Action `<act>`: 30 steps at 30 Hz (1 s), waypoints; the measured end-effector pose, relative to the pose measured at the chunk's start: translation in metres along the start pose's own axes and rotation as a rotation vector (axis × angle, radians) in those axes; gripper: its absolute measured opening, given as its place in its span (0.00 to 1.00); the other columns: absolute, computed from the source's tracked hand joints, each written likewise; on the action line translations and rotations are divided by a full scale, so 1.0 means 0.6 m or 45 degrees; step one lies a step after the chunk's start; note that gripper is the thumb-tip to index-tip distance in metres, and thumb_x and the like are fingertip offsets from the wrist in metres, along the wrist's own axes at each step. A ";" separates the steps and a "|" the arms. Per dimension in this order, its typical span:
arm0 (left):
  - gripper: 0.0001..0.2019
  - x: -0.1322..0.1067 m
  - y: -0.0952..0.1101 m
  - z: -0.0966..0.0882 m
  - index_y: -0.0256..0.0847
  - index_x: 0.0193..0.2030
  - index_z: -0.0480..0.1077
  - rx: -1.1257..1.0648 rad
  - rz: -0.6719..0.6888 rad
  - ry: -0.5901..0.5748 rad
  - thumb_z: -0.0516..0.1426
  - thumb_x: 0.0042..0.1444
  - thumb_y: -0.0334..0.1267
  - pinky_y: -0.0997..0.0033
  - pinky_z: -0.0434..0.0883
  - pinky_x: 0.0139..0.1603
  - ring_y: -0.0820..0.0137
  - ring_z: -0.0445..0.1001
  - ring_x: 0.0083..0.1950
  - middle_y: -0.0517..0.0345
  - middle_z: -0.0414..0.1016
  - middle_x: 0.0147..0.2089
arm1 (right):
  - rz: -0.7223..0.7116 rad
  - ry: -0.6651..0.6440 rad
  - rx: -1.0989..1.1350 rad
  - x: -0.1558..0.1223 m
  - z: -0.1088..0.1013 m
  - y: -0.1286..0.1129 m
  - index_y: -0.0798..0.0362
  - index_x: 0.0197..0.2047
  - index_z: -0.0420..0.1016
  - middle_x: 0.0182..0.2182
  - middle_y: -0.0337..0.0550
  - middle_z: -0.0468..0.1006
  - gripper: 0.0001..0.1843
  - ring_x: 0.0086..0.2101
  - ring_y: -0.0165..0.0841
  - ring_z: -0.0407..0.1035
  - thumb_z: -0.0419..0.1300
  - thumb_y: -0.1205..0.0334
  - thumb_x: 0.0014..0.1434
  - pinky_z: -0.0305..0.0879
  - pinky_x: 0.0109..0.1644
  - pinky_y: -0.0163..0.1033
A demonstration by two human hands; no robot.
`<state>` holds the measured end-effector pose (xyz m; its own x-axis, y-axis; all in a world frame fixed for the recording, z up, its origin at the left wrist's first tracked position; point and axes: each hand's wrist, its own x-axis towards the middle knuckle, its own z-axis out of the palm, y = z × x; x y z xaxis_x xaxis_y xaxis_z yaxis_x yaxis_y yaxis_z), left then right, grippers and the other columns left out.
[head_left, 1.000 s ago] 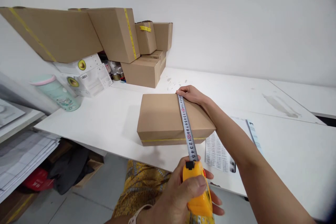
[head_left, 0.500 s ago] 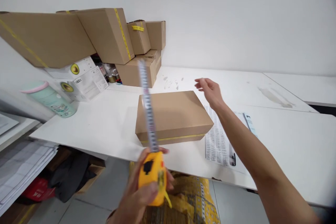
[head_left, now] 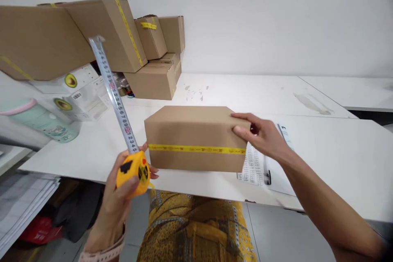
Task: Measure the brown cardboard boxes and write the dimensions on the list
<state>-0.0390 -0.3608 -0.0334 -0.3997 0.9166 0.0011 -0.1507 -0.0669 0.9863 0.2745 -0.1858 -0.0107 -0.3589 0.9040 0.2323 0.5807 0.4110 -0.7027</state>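
Observation:
A brown cardboard box (head_left: 190, 131) with a yellow tape band across its front lies near the front edge of the white table (head_left: 307, 139). My right hand (head_left: 260, 136) grips the box's right end, fingers on the upper corner. My left hand (head_left: 124, 180) is closed round a yellow tape measure (head_left: 133, 170) to the left of the box, below the table edge. Its blade (head_left: 113, 94) sticks up and to the left, free in the air.
Printed sheets (head_left: 260, 163) lie right of the box. Several stacked cardboard boxes (head_left: 123, 37) and white avocado-printed cartons (head_left: 82, 90) fill the back left. A mint bottle with a pink lid (head_left: 39, 120) lies at the left. Papers (head_left: 21, 200) sit on a lower shelf.
My right hand left the tape's end, swung away, then came down on the box's right end. The left hand carried the tape measure to the left, blade now pointing up. The box shows its front face.

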 end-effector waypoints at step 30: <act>0.28 -0.041 -0.007 0.032 0.44 0.54 0.71 -0.360 -0.646 -0.839 0.67 0.48 0.52 0.65 0.78 0.33 0.64 0.80 0.36 0.45 0.69 0.58 | -0.631 -0.396 -0.414 0.023 0.006 -0.028 0.35 0.73 0.55 0.72 0.46 0.56 0.46 0.69 0.57 0.51 0.65 0.40 0.55 0.51 0.68 0.67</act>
<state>-0.0111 -0.3755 -0.0345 0.3664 0.8974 -0.2458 -0.4218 0.3956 0.8158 0.2575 -0.1807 0.0017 -0.8056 0.5433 0.2364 0.4663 0.8275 -0.3128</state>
